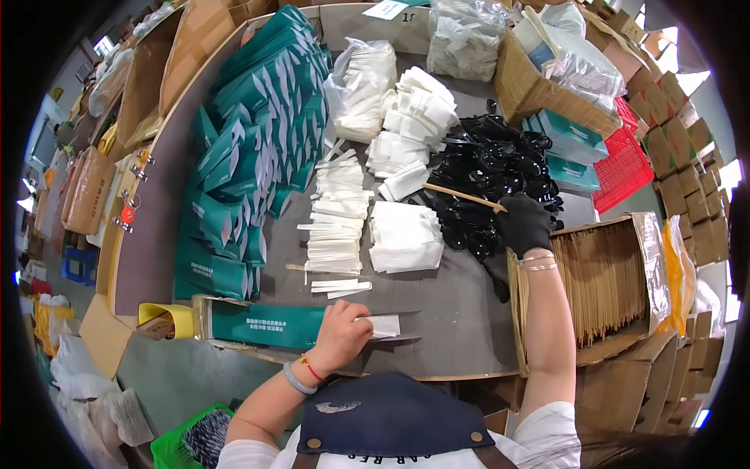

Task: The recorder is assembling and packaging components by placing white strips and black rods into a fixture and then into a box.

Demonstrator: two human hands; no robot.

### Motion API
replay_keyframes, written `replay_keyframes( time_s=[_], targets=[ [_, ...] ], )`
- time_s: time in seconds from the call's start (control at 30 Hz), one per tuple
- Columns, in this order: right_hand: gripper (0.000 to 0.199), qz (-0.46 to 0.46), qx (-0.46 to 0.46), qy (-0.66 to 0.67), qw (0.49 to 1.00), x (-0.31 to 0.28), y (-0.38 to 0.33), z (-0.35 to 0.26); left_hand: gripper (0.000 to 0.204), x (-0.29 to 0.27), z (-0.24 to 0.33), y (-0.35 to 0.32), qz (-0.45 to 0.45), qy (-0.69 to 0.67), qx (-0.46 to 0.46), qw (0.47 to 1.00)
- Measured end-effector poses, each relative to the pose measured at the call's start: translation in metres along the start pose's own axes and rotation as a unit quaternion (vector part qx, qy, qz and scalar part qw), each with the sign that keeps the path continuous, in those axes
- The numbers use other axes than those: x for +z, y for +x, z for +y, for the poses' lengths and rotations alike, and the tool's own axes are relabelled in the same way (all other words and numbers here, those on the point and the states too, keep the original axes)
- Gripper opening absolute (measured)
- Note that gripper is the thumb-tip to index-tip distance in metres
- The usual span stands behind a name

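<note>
My bare left hand (342,334) is closed at the mouth of a long flat green paper bag (262,325) lying along the near table edge. A white packet (386,326) pokes out to the right of these fingers, partly under them. My right hand (525,225), in a black glove, grips a thin wooden stick (461,196) by its right end. The stick points left above a heap of shiny black plastic pieces (488,160), whose kind I cannot make out. Left of the heap lie folded white packets (405,237) and a row of narrow white strips (337,227).
Stacked green bags (250,148) fill the table's left side. A carton of wooden sticks (598,281) stands at the near right. Behind are a plastic bag of white strips (362,86), another carton (539,86), green packs (569,137) and a red basket (623,168).
</note>
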State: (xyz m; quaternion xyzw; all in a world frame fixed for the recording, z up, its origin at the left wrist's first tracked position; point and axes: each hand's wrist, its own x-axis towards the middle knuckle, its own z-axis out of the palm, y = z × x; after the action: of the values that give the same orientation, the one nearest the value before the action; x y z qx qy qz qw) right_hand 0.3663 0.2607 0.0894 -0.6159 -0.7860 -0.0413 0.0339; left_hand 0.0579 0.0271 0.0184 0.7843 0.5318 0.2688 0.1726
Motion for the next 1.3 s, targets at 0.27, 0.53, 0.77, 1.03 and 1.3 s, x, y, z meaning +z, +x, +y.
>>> replay_keyframes(
  time_s=[0.27, 0.53, 0.77, 1.03, 1.3],
  targets=[
    [0.014, 0.06, -0.004, 0.028, 0.998, -0.006, -0.021, -0.009, 0.023, 0.002, 0.01, -0.033, -0.015, 0.099, 0.0, 0.995],
    [0.013, -0.18, -0.241, 0.241, 0.923, 0.027, -0.122, -0.123, 0.047, -0.007, 0.016, -0.061, -0.048, 0.158, -0.024, 0.986],
    [0.018, -0.119, -0.161, 0.303, 0.932, 0.043, -0.152, -0.143, 0.046, -0.025, 0.003, -0.067, -0.058, 0.139, -0.035, 0.988],
    [0.036, -0.132, -0.227, 0.183, 0.947, 0.053, -0.178, -0.102, 0.074, -0.052, -0.031, -0.058, -0.049, 0.083, -0.077, 0.992],
    [0.014, -0.115, -0.194, 0.409, 0.884, 0.079, -0.186, -0.147, 0.078, -0.03, -0.007, -0.029, -0.059, 0.074, -0.039, 0.995]
  ],
)
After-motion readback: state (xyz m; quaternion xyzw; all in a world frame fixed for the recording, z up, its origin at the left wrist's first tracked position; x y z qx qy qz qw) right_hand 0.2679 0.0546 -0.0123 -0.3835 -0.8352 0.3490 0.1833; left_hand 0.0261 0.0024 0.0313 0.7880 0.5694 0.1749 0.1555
